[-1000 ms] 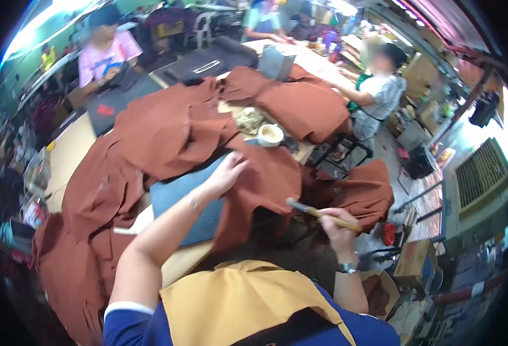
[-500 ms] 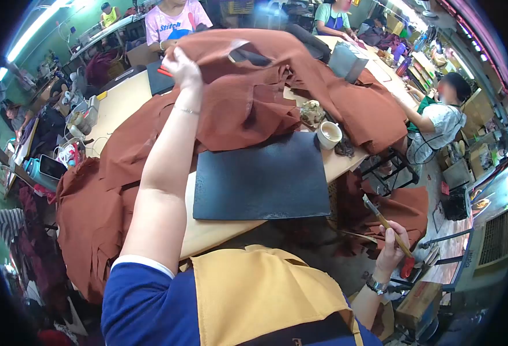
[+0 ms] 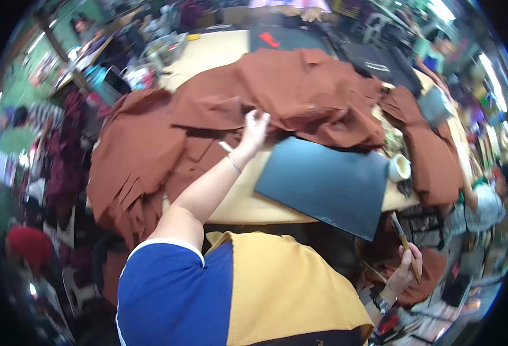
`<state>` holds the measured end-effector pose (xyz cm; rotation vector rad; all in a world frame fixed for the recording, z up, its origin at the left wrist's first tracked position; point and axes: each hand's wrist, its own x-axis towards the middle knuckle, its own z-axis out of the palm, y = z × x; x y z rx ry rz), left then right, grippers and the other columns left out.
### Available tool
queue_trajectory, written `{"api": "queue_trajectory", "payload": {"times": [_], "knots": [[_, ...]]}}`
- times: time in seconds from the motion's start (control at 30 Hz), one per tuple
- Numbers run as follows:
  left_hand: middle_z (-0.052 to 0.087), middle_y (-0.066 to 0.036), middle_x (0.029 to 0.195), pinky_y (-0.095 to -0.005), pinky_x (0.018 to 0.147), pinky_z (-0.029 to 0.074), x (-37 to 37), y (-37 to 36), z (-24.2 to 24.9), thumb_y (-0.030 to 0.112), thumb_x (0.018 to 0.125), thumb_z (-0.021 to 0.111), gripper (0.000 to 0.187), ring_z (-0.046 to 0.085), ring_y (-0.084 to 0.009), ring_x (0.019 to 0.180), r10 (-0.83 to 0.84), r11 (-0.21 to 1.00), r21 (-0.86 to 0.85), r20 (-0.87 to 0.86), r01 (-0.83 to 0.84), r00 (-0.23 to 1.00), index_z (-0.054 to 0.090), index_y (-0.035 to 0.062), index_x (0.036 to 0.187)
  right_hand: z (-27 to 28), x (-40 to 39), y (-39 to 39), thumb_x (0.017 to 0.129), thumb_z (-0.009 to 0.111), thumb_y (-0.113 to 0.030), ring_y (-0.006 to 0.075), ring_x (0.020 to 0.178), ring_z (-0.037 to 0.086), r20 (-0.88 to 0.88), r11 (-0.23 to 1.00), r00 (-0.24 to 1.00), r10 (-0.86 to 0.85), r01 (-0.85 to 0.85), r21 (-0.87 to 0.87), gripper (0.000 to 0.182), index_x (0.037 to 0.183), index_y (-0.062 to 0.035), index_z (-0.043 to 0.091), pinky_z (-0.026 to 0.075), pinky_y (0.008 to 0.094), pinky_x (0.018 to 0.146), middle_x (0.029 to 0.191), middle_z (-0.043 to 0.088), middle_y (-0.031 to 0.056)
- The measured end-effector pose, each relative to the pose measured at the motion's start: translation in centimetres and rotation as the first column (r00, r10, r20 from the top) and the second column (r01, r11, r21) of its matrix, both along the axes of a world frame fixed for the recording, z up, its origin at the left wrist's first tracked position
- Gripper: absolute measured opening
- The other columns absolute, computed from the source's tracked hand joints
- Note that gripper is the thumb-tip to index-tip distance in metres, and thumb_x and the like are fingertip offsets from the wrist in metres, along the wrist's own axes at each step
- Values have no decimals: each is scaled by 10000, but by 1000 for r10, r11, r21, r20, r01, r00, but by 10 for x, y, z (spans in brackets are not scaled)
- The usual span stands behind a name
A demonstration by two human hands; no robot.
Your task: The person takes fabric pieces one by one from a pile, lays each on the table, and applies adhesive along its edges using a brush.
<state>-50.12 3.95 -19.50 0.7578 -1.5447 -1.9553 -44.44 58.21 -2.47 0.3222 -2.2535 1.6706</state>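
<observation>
My left hand (image 3: 255,131) reaches forward over the table, its fingers curled on the near edge of a large heap of reddish-brown fabric (image 3: 291,81). The fabric is creased and lifted a little at the fingertips; blur softens the grip. Low on the right, my right hand (image 3: 403,274) grips a brush (image 3: 401,235) by its wooden handle, bristles pointing up and away. Between the hands a dark flat board (image 3: 326,184) lies askew on the table, its near corner past the edge. A pale cup (image 3: 399,168) stands beside the board's right side.
More reddish-brown fabric (image 3: 432,144) hangs over the table's right side. A grey metal block (image 3: 436,107) stands at the far right. Red-handled tool (image 3: 269,39) lies on a dark mat at the back. Co-workers sit around the room; one (image 3: 476,205) is at the right.
My left hand has come down and nearer from the far side of the heap, and the fabric there lies lower. My view has turned left. The brush stays in my right hand.
</observation>
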Motion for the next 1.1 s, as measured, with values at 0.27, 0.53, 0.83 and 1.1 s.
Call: {"api": "queue_trajectory", "payload": {"times": [0.27, 0.53, 0.83, 1.1], "knots": [[482, -170, 1478, -626, 1137, 272, 184, -47, 92, 462, 859, 704, 622, 385, -349, 1419, 509, 244, -901, 433, 358, 744, 544, 135, 1363, 7, -27, -46, 978, 584, -78, 168, 898, 662, -39, 985, 989, 140, -136, 105, 204, 1099, 71, 651, 533, 278, 832, 1024, 692, 120], [714, -85, 1058, -443, 841, 540, 248, -106, 76, 295, 910, 662, 198, 686, -320, 949, 583, 422, -889, 418, 180, 697, 695, 111, 978, 12, -40, -86, 959, 617, -26, 138, 887, 653, -12, 938, 960, 281, -272, 216, 164, 1087, 68, 658, 526, 260, 811, 994, 688, 89], [733, -105, 839, -338, 705, 538, 218, -80, 125, 281, 991, 624, 272, 711, -197, 780, 512, 520, -795, -1, -311, 859, 686, 35, 1088, -4, -46, -88, 984, 657, -125, 95, 784, 609, -57, 950, 953, 298, -291, 117, 226, 1100, 68, 679, 520, 229, 752, 930, 665, 55], [625, -77, 1288, -296, 989, 498, 115, 54, 186, 221, 1073, 475, 412, 611, -151, 1144, -178, 853, 347, -507, 390, 843, 462, 42, 1444, -7, -39, -79, 1082, 471, -207, 152, 787, 666, -110, 994, 989, 99, -104, -43, 236, 1183, -4, 537, 551, 287, 774, 858, 667, 64]]}}
